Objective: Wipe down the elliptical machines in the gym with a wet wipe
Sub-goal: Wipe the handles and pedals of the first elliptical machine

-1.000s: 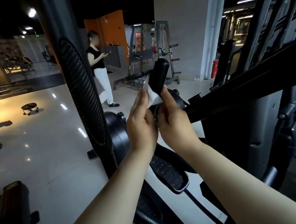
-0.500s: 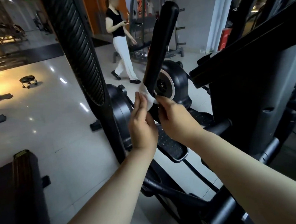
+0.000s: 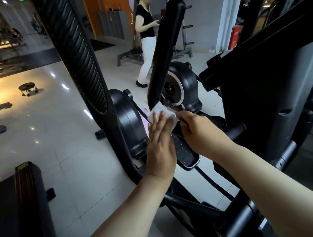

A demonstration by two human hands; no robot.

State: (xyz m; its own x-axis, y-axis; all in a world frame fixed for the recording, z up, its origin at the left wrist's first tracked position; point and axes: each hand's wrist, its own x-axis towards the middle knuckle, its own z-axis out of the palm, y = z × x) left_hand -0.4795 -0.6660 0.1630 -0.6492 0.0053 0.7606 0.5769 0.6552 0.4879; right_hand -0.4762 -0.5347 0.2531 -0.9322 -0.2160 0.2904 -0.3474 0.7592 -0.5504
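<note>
the left hand (image 3: 161,147) covers the lower part of the wet wipe (image 3: 160,108), and the right hand (image 3: 199,132), pinching its right corner, hides its own fingertips. the upright handle (image 3: 165,49) loses its foot behind the wipe (joint unseen). the ribbed handle (image 3: 76,55) runs off the top edge, upper left.

Legible text: none
Red cabinet (image 3: 237,36): pale markings, too blurred to read
Green sign (image 3: 21,0): glow only, unreadable
Pink floor mark (image 3: 145,110): print indistinct
</note>
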